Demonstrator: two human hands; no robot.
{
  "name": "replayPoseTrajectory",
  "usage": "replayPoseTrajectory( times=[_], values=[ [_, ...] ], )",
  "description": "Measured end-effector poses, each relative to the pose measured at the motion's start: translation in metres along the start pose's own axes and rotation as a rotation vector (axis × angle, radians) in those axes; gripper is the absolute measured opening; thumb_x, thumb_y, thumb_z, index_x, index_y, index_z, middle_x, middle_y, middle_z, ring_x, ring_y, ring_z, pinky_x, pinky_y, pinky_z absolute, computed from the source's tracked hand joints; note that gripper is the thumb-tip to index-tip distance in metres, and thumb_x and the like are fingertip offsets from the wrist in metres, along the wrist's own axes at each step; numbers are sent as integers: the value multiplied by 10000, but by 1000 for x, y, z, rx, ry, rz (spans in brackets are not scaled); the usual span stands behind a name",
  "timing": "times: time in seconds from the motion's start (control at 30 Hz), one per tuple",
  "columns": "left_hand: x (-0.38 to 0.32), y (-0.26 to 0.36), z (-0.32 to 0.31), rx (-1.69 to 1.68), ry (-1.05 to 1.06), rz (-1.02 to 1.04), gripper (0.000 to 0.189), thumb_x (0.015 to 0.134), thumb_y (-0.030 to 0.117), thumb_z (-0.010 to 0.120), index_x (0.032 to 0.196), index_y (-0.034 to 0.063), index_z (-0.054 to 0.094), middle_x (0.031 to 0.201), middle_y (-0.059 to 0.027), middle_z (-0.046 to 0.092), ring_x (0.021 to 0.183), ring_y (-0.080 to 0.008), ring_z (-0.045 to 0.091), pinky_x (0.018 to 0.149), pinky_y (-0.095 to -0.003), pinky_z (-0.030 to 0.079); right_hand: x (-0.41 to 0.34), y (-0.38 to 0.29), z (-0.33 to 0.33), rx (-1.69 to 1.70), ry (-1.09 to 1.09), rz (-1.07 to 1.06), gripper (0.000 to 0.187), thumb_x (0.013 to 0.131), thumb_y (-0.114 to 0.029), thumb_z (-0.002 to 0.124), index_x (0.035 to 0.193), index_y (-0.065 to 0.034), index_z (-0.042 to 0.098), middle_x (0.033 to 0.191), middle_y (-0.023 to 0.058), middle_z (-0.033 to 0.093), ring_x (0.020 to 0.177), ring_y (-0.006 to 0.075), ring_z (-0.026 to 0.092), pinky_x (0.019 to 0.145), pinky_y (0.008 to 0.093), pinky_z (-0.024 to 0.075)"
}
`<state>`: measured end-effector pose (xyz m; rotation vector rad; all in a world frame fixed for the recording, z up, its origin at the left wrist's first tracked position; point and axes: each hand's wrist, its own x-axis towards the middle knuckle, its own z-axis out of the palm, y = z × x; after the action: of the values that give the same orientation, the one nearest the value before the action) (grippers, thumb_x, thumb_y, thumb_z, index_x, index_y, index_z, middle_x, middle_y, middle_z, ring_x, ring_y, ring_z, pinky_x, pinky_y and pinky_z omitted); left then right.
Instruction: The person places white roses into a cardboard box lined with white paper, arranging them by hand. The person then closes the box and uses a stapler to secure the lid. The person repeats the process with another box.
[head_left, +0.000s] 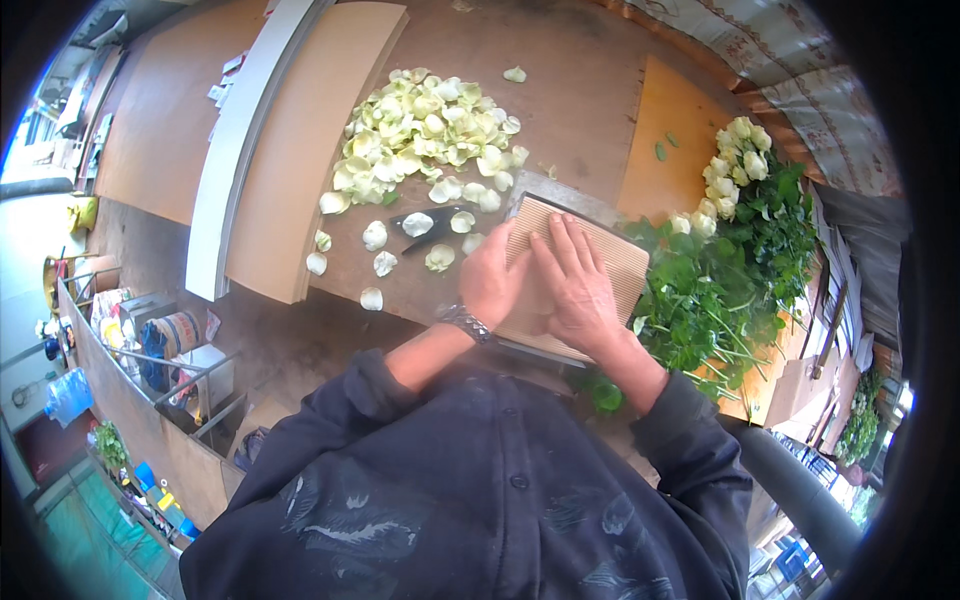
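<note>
A sheet of ribbed corrugated cardboard (619, 274) lies before me at a slant, over a grey flat slab (551, 187) whose far edge shows. My right hand (577, 289) rests palm down on the cardboard, its fingers stretched out and a little apart. At the sheet's left side is my left hand (489, 274), with a bracelet (469, 324) on the wrist. Its thumb points towards my right hand, and its fingertips lie near the sheet's edge. Neither hand holds anything that I can see. What lies under the cardboard is hidden.
A heap of pale green-white petals (427, 127) covers the table (577, 105), with loose petals around black scissors (435, 225). White roses (739, 161) with leafy stems (712, 300) lie right. Stacked boards (300, 142) stand left. Below them is a metal-framed cart (199, 375).
</note>
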<state>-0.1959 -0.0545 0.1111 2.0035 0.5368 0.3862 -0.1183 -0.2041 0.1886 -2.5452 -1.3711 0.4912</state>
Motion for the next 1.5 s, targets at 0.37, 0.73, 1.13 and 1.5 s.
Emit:
replayPoseTrajectory(
  times=[0.37, 0.73, 1.13, 1.5],
  values=[
    [11, -6, -3, -111, -74, -189, 371, 893, 255, 791, 1182, 54, 672, 838, -151, 725, 800, -371, 718, 710, -471, 561, 0, -7, -2, -51, -5, 19, 1215, 562, -288, 977, 1607, -71, 397, 1706, 226, 286, 1613, 400, 210, 1274, 582, 238],
    [22, -18, -20, -225, -195, -134, 321, 954, 188, 762, 1188, 1, 645, 752, -95, 727, 641, -220, 689, 638, -339, 545, -11, -40, 13, -201, -123, 256, 1021, 747, -116, 814, 1640, -18, 329, 1751, 229, 151, 1599, 525, 122, 1085, 848, 307],
    [64, -150, -72, 983, -402, 147, 690, 698, 214, 908, 1302, 82, 601, 1240, -136, 602, 1190, -350, 572, 1010, -468, 511, -13, -38, 10, -190, -131, 222, 1123, 698, -176, 918, 1632, 6, 321, 1741, 255, 147, 1587, 542, 143, 1057, 837, 364],
    [59, -133, -85, 778, -388, 113, 402, 894, 25, 657, 1284, 39, 559, 1136, -226, 624, 1010, -427, 691, 834, -508, 581, -16, -34, 20, -175, -33, 258, 1211, 634, -93, 950, 1653, -55, 296, 1763, 166, 134, 1615, 476, 105, 1122, 801, 344]
  ],
)
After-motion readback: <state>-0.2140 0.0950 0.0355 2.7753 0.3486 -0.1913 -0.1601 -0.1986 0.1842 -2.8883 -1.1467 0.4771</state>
